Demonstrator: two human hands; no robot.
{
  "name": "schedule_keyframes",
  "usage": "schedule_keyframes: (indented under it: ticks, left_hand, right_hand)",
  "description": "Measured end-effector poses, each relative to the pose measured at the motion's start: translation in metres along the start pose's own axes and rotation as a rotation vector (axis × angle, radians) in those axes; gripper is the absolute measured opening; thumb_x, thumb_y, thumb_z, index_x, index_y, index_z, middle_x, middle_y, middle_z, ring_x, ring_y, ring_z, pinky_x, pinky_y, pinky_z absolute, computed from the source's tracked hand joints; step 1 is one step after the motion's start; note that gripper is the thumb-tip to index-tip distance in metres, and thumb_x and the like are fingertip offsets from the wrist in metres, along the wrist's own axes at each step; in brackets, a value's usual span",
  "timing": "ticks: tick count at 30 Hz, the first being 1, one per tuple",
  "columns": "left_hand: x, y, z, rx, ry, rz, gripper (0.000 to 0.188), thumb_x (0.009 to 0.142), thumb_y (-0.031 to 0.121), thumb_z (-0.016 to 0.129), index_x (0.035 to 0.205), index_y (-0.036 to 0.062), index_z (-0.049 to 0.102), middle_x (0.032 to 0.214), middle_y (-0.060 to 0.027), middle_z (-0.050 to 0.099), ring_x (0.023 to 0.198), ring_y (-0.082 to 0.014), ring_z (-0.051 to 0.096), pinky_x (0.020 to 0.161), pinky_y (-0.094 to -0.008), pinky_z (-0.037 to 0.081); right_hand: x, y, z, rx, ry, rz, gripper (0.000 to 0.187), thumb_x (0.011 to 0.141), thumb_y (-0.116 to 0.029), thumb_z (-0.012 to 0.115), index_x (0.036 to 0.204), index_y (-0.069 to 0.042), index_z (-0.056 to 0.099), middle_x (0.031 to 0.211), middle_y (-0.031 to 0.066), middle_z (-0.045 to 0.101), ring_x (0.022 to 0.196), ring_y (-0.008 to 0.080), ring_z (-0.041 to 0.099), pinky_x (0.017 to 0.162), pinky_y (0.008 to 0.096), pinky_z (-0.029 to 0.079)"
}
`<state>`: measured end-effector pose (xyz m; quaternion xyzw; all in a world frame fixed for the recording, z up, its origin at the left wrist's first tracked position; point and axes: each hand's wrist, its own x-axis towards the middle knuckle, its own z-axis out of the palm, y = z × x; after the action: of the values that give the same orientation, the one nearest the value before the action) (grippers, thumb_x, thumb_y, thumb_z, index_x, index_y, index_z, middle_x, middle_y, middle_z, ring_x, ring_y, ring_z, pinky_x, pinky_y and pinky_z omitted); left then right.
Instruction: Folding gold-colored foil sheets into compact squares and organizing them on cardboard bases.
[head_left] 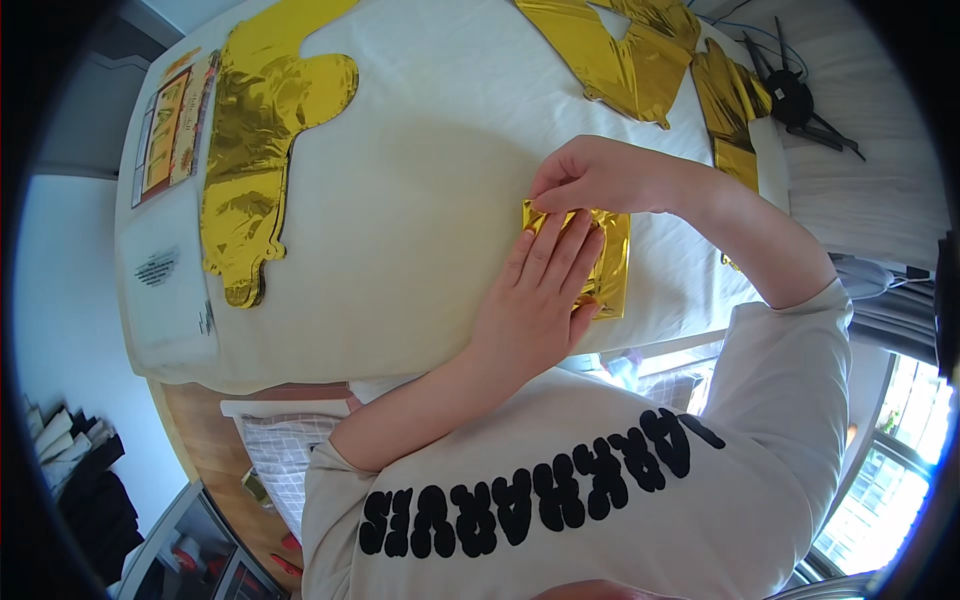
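Observation:
A shiny gold foil balloon [615, 270], folded into a small flat rectangle, lies near the front edge of the white-covered table. My left hand [535, 290] rests flat on it, fingers stretched out and pointing away from me. At its far left corner my right hand [605, 178] pinches the foil between thumb and fingers, just beyond the left fingertips. Both hands cover much of the foil, so its folds are partly hidden.
A stack of flat gold foil balloons [245, 170] lies at the left, beside a printed picture packet [165, 135] and a clear plastic bag [170, 290]. More gold foil [630, 65] is at the far right, near a black device with antennas [790, 97].

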<state>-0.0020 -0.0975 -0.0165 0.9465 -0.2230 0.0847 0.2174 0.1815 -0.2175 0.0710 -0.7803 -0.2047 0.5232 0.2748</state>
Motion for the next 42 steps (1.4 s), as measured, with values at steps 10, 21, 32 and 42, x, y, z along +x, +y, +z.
schedule_keyframes:
  ticks: [10,21,32,42]
  left_hand:
    - [0.000,-0.001,0.002,-0.027,0.006,-0.011,0.072,0.100,0.047,0.058,0.156,0.0042,0.046,0.166,-0.0180,0.037,0.157,-0.0379,0.029,0.128,-0.0524,0.022]
    - [0.000,-0.002,0.004,-0.034,0.067,0.014,0.070,0.099,0.045,0.060,0.153,0.0017,0.049,0.159,-0.0182,0.045,0.151,-0.0376,0.037,0.126,-0.0525,0.026]
    - [0.000,-0.002,0.006,0.012,0.063,0.030,0.072,0.101,0.047,0.057,0.157,0.0021,0.045,0.162,-0.0192,0.041,0.155,-0.0377,0.031,0.128,-0.0523,0.023]
    - [-0.001,-0.004,0.009,0.035,0.081,0.051,0.073,0.102,0.048,0.057,0.157,0.0016,0.044,0.162,-0.0202,0.040,0.155,-0.0386,0.030,0.128,-0.0526,0.025]
  right_hand:
    - [0.012,0.010,0.011,0.107,0.026,-0.070,0.017,0.102,-0.016,0.068,0.111,-0.002,0.068,0.098,0.0000,0.070,0.091,0.0063,0.065,0.080,0.0231,0.053]
    - [0.008,0.006,0.024,0.059,0.119,-0.087,0.013,0.102,-0.012,0.064,0.110,-0.002,0.065,0.096,0.0007,0.068,0.089,0.0070,0.062,0.080,0.0245,0.053]
    - [0.012,0.009,0.028,-0.086,0.218,-0.171,0.017,0.101,-0.017,0.067,0.108,-0.002,0.068,0.097,0.0018,0.070,0.089,0.0102,0.064,0.080,0.0277,0.054]
    - [0.011,0.011,0.032,-0.179,0.324,-0.225,0.020,0.097,-0.020,0.070,0.102,-0.001,0.073,0.091,0.0070,0.073,0.087,0.0164,0.068,0.077,0.0319,0.056]
